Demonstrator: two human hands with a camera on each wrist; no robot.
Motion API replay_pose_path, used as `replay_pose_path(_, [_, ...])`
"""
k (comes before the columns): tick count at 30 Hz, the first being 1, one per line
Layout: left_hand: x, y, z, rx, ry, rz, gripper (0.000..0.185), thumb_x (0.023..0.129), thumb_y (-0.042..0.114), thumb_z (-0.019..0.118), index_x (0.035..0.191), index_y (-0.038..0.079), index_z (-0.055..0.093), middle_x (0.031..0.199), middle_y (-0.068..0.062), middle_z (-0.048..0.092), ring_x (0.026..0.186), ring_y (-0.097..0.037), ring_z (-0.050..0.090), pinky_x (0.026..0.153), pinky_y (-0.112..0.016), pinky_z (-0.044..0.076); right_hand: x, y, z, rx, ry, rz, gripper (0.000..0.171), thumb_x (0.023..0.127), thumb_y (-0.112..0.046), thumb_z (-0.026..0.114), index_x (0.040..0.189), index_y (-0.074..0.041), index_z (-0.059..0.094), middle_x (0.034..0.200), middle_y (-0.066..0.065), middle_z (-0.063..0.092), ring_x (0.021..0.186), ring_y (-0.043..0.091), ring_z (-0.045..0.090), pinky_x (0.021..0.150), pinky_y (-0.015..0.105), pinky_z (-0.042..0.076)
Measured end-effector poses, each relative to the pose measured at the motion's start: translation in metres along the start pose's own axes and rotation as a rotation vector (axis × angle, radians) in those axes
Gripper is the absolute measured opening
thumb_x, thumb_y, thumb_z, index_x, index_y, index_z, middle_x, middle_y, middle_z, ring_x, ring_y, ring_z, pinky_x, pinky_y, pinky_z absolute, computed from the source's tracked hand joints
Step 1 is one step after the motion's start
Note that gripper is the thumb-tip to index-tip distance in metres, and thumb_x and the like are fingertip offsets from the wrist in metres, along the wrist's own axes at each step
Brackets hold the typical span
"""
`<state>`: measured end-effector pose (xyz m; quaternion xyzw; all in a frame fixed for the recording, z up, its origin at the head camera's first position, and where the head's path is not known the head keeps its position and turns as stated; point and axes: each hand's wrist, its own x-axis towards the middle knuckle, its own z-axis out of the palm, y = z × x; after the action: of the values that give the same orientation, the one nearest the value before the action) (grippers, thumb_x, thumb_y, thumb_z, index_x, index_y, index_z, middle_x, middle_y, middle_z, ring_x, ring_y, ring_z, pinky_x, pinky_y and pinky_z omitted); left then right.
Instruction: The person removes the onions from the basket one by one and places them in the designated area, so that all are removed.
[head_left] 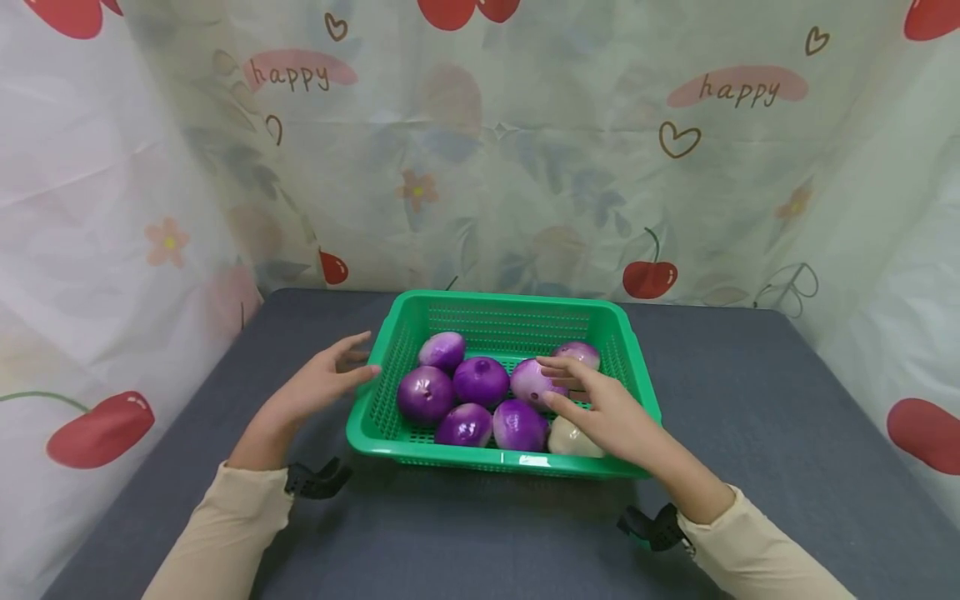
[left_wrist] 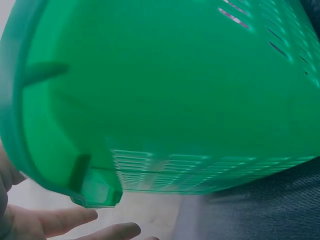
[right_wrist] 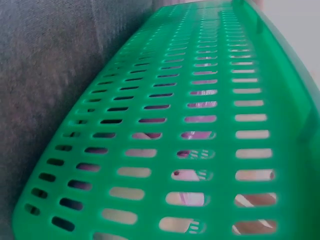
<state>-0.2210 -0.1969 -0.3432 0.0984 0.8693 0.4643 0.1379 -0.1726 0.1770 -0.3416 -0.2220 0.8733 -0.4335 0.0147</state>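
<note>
The green basket (head_left: 501, 310) sits on the grey table (head_left: 750, 433), a little toward its far side, and it holds a cluster of purple onions (head_left: 480, 381) plus one pale onion (head_left: 568, 437) in the near right corner. Your right hand (head_left: 600, 408) reaches in over the basket's near right rim, palm down, fingers straight and spread; the fingertips lie on or just above a light purple onion (head_left: 531, 381), and nothing is gripped. Your left hand (head_left: 322, 385) hovers just outside the basket's left wall, fingers extended and relaxed, pointing at the rim, empty; whether the fingertips touch the plastic cannot be told. In the left wrist view the fingers (left_wrist: 60, 220) lie loose below the basket's corner. Both forearms in beige sleeves (head_left: 225, 525) angle inward from the near edge. A cherry-print curtain (head_left: 675, 167) hangs behind.
</note>
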Motion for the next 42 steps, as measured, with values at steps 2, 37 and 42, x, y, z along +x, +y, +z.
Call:
replay_pose_path(2, [0.001,-0.002,0.000,-0.026,-0.012,-0.001,0.077,0.099,0.033,0.055,0.156,0.008,0.010,0.150,-0.029,0.031,0.132,-0.043,0.042,0.102,-0.056,0.042,0.000,0.001,-0.001,-0.008,-0.006,0.013,0.048,0.097,-0.026,0.060,0.140,-0.009,0.048,0.139,0.010,0.054,0.124,0.032,0.055,0.102,0.053,0.043])
replay_pose_path(37, [0.010,-0.020,0.006,-0.367,-0.106,-0.047,0.080,0.096,0.022,0.061,0.157,0.019,0.010,0.147,-0.028,0.036,0.107,-0.028,0.064,0.082,-0.050,0.056,0.007,0.018,-0.011,-0.092,-0.172,0.197,0.039,0.095,-0.030,0.062,0.128,-0.009,0.058,0.126,0.012,0.062,0.119,0.037,0.055,0.097,0.050,0.047])
replay_pose_path(42, [0.010,-0.022,0.006,-0.377,-0.105,-0.052,0.079,0.097,0.021,0.061,0.157,0.021,0.010,0.144,-0.029,0.040,0.104,-0.027,0.065,0.082,-0.051,0.056,0.010,0.019,-0.012,-0.076,-0.229,0.222,0.044,0.092,-0.031,0.066,0.128,-0.006,0.057,0.122,0.016,0.062,0.115,0.035,0.056,0.093,0.048,0.048])
